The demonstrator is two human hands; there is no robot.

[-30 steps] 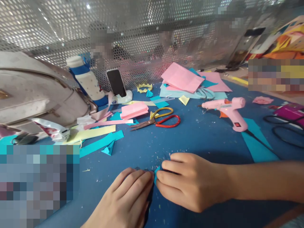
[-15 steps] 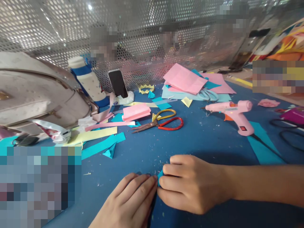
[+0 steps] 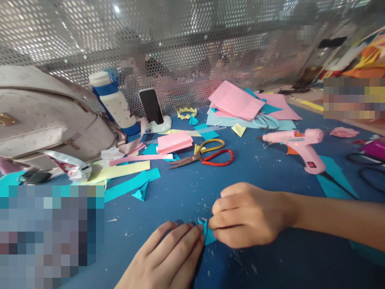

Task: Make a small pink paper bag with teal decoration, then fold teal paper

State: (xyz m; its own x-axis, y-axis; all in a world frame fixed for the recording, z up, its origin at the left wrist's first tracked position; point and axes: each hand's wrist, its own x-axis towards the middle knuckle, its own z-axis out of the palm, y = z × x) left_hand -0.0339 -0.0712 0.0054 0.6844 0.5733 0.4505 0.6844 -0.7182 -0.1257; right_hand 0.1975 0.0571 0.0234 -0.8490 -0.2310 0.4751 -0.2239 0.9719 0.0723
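Note:
A small folded piece of blue paper [image 3: 208, 234] lies on the dark blue tabletop between my hands. My left hand [image 3: 168, 257] rests on the table, fingers pressed together, its fingertips gripping the paper's left edge. Curled into a pinch, my right hand [image 3: 248, 216] holds the paper from the right side. Both thumbs are hidden. Beyond the hands lie scissors [image 3: 200, 154] with one yellow and one red handle. A folded blue paper triangle [image 3: 141, 190] sits to the left of them.
At right, a pink glue gun [image 3: 300, 146] lies with its cord over blue paper. Pink sheets [image 3: 237, 100] are stacked behind. A phone [image 3: 151, 106], bottle [image 3: 116, 104] and pale backpack [image 3: 39, 120] stand by the perforated metal panel [image 3: 186, 52]. Paper strips [image 3: 120, 171] lie at left.
My right hand has lifted slightly and shifted right and away from me, so more of the folded blue paper shows. My left hand has hardly moved. The view has shifted slightly.

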